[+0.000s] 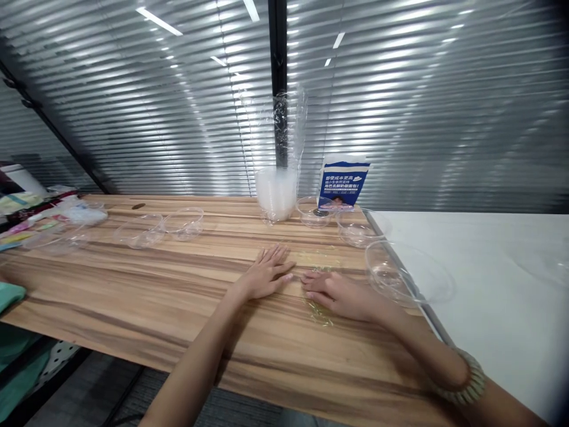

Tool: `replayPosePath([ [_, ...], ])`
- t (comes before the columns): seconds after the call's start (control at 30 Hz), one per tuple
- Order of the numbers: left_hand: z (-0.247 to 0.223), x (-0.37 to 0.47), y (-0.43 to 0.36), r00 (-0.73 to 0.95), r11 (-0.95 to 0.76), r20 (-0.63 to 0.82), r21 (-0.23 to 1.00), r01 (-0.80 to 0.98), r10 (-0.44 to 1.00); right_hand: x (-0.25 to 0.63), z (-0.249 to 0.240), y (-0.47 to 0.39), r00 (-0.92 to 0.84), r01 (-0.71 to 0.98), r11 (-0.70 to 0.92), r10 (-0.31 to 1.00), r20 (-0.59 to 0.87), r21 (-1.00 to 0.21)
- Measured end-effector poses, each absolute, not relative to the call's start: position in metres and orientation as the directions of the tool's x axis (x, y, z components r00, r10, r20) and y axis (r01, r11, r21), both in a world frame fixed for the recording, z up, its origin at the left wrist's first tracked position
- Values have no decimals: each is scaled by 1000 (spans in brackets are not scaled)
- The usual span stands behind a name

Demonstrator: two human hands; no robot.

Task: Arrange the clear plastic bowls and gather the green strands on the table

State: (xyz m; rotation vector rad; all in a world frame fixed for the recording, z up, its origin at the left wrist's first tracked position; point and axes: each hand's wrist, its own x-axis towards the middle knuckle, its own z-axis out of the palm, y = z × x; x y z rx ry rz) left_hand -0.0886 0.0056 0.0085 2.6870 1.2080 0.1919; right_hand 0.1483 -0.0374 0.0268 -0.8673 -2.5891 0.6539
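Note:
My left hand point(267, 273) lies palm down on the wood-grain table point(146, 296), fingers spread, holding nothing. To its right, my right hand point(340, 293) rests palm down with its fingers stretched out and slightly bent, on a thin, crinkled piece of clear film point(320, 315) with a yellow-green tint. The film lies flat and is partly hidden under that hand. A clear plastic bowl point(386, 279) stands beyond my right forearm, near the table's right edge. A round clear lid or rim beside it overhangs the seam, though its outline is faint.
A stack of translucent bowls point(275, 193) in plastic wrap stands at the back. Beside it leans a blue printed packet point(342, 184). More clear bowls point(183, 225) stand left and right. Colourful packets point(26, 228) lie far left. A white tabletop point(493, 332) adjoins on the right; blinds rise behind.

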Motion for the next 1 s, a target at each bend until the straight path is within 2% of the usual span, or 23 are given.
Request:
replayPosePath([
  [0.13, 11, -92, 12, 566, -576, 112, 222, 787, 817, 154, 19, -33, -706, 463, 673, 674, 220, -576],
  [0.3, 7, -96, 19, 531, -537, 94, 231, 811, 842, 156, 11, -28, -521, 543, 598, 791, 322, -590],
  [0.47, 4, -92, 19, 532, -533, 79, 247, 809, 843, 156, 4, -23, -404, 568, 595, 804, 437, -569],
  [0.63, 2, -94, 25, 527, -530, 92, 268, 804, 845, 158, 0, -20, -351, 580, 579, 812, 466, -572],
  [0.73, 1, -94, 26, 542, -547, 101, 274, 791, 834, 160, 4, -24, -381, 562, 587, 809, 448, -582],
  [0.87, 4, -89, 22, 586, -593, 120, 286, 752, 801, 160, 11, -30, -531, 467, 640, 755, 385, -611],
  [1.0, 13, -87, 15, 647, -652, 146, 343, 676, 748, 159, 14, -34, -643, 454, 704, 683, 346, -547],
])
